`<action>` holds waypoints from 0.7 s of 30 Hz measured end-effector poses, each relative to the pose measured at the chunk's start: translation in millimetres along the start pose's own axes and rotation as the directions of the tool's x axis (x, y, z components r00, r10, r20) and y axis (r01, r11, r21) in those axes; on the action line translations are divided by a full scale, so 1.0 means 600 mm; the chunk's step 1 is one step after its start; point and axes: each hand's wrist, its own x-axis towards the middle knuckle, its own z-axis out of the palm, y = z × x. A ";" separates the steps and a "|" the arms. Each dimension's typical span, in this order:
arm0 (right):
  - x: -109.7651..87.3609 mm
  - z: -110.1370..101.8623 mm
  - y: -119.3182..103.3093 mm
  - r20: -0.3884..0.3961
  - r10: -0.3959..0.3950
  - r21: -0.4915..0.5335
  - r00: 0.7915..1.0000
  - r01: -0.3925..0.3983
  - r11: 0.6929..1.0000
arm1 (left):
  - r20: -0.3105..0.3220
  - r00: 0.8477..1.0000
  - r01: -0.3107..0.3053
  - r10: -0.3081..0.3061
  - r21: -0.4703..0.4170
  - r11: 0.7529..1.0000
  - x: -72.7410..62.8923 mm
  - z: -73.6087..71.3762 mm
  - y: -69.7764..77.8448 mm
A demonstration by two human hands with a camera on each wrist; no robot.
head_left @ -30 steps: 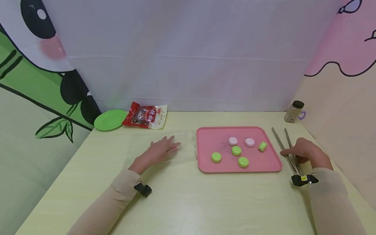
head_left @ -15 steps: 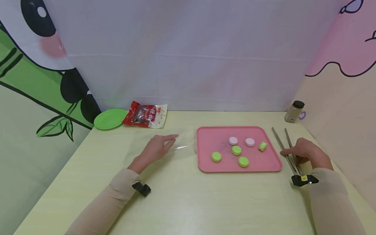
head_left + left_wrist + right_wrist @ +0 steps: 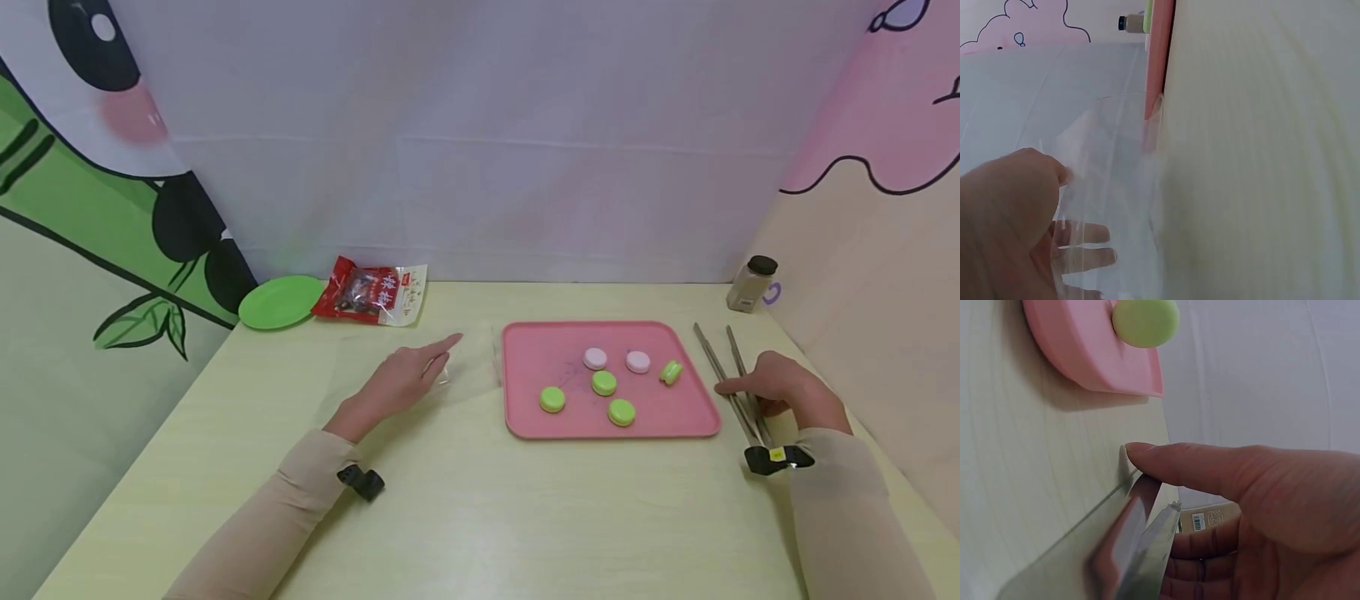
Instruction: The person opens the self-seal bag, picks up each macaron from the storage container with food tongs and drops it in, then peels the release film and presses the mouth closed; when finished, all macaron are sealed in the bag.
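Observation:
A clear, thin plastic bag [image 3: 1125, 150] is pinched by my left hand [image 3: 397, 382]; in the left wrist view several fingers show through the film, with the thumb at its edge. Its far end lies close to the left side of a pink tray [image 3: 536, 358]. My right hand [image 3: 798, 393] grips metal tongs [image 3: 708, 346] to the right of the tray, thumb on one arm and fingers around the other side. On the tray are macarons: two pale pink ones, one of them a pink macaron [image 3: 595, 358], and several green ones, including a green macaron [image 3: 671, 372] tipped on its side.
At the back left lie a green plate [image 3: 279, 302] and a red-and-white snack packet [image 3: 371, 293]. A dark-lidded jar [image 3: 750, 285] stands at the back right, with a small purple ring [image 3: 772, 293] beside it. A cloth backdrop [image 3: 480, 167] rises behind the table.
My left hand has gone from fingers spread on the film to a pinch, lifting the near part of the bag slightly. The right hand and tongs stay put.

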 end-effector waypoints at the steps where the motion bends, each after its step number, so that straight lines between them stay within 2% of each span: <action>1: 0.001 0.000 0.000 -0.001 -0.001 -0.002 1.000 0.001 1.000 | -0.011 1.000 -0.007 0.008 0.017 1.000 0.000 0.001 0.000; 6: 0.003 0.000 0.001 0.004 -0.004 -0.008 1.000 0.004 1.000 | -0.053 0.998 -0.031 0.034 0.058 0.998 0.002 0.006 -0.002; 14: 0.002 -0.001 0.000 0.007 -0.008 -0.016 1.000 0.008 1.000 | -0.070 0.996 -0.058 0.060 0.034 0.998 0.001 0.005 0.003; 18: 0.004 -0.003 0.002 -0.012 -0.045 -0.058 0.999 0.044 0.997 | -0.072 0.996 -0.048 0.050 0.023 0.999 -0.002 0.002 0.007; 21: 0.004 -0.007 0.005 -0.057 -0.108 -0.111 0.992 0.101 0.989 | -0.081 0.996 -0.044 0.045 0.018 0.999 -0.005 0.001 0.010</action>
